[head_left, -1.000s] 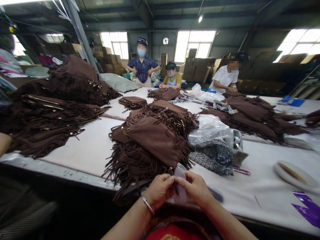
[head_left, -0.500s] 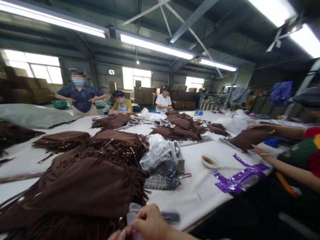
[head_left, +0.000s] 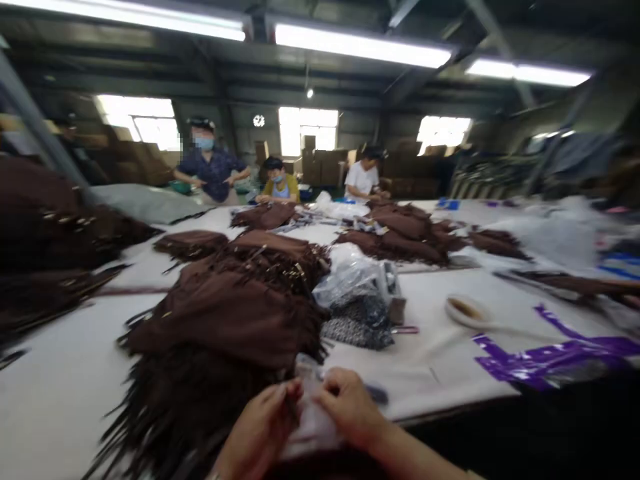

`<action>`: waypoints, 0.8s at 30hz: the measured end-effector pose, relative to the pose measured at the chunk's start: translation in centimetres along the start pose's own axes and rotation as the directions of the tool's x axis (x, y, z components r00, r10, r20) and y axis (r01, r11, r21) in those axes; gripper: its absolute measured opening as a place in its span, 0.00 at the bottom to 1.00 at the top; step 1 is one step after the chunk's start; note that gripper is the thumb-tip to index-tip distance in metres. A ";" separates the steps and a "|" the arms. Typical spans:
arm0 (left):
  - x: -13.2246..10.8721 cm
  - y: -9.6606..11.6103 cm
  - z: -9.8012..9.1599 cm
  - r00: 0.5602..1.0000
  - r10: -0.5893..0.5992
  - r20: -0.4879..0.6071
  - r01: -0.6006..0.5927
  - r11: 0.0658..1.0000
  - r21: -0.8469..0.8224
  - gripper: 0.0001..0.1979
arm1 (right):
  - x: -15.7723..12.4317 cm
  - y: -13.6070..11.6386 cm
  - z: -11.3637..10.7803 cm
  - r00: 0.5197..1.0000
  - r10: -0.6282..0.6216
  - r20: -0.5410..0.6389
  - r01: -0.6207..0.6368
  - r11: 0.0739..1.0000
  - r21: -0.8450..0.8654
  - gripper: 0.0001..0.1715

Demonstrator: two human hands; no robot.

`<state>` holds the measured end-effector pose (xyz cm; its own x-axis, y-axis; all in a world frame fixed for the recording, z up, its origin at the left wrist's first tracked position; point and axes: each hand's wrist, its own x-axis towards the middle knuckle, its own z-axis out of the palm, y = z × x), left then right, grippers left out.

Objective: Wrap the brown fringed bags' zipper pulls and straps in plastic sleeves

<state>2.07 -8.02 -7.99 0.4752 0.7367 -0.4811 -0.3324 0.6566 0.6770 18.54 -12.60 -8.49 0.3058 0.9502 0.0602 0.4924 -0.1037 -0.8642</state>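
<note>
My left hand [head_left: 257, 427] and my right hand [head_left: 350, 407] meet at the near edge of the white table [head_left: 60, 360]. Both pinch a small clear plastic bag [head_left: 313, 417] held between them. The fingers are curled closed; the picture is smeared by motion. Just beyond my hands lies a heap of brown fringed suede bags [head_left: 225, 320], its fringe hanging toward me. What is inside the small bag cannot be made out.
A clear bag over patterned fabric [head_left: 357, 300] sits right of the heap. A white tape roll [head_left: 465, 312] and purple plastic strips [head_left: 545, 360] lie farther right. More brown bag piles [head_left: 45, 247] stand left and across the table. Three people [head_left: 277, 181] work at the far end.
The view swung right, then back left and down. Both hands are in view again, still pinching the small clear bag by the heap.
</note>
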 end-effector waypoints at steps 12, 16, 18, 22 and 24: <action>-1.1 -0.2 1.8 0.991 0.134 0.018 -0.134 0.991 0.008 0.18 | -4.2 0.4 -2.5 0.980 -0.091 0.177 0.107 0.991 -0.086 0.20; -1.1 -0.4 1.9 0.983 0.184 0.016 -0.185 0.981 0.057 0.18 | -4.4 0.1 -2.4 0.978 -0.101 0.185 0.120 0.988 -0.094 0.20; -1.2 -0.6 1.8 0.982 0.190 0.020 -0.191 0.980 0.056 0.18 | -4.4 0.0 -2.3 0.977 -0.094 0.189 0.114 0.989 -0.096 0.20; -1.4 -0.8 1.4 0.977 0.211 0.025 -0.212 0.975 0.061 0.19 | -4.4 0.0 -2.0 0.979 -0.064 0.193 0.087 0.989 -0.118 0.20; -1.5 -0.9 1.3 0.975 0.219 0.028 -0.220 0.972 0.076 0.19 | -4.5 -0.1 -1.8 0.979 -0.065 0.192 0.091 0.988 -0.128 0.20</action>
<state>2.71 -9.92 -7.23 0.4132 0.8578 -0.3058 -0.3662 0.4639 0.8066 18.61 -17.40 -7.79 0.1105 0.9937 0.0191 0.6185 -0.0537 -0.7839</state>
